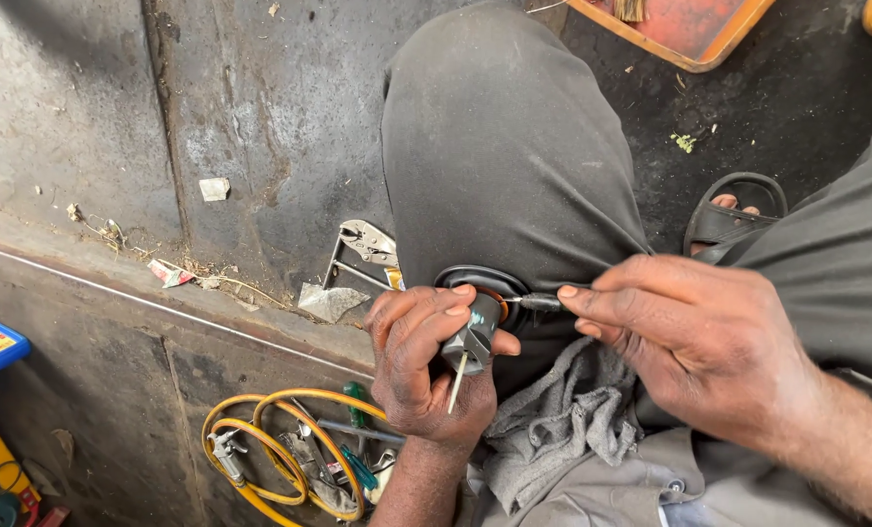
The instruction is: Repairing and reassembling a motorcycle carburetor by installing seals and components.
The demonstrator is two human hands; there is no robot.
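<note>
A: My left hand (426, 366) closes around the small grey cylindrical part (473, 337), near the knee, at centre. My right hand (690, 346) pinches a thin metal tool (538, 303), its tip at the part. I would hold the part steady and push straight.

B: Count?

A: One part, one tool, one grey rag (563, 420) under the hands, two yellow hose loops (280, 454) near left.

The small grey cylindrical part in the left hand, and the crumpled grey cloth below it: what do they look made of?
Small grey cylindrical part: probably metal or hard plastic, with a smooth, faintly glossy surface.
Crumpled grey cloth: soft woven or knitted fabric, going by its matte surface, limp folds and frayed edge.
</note>
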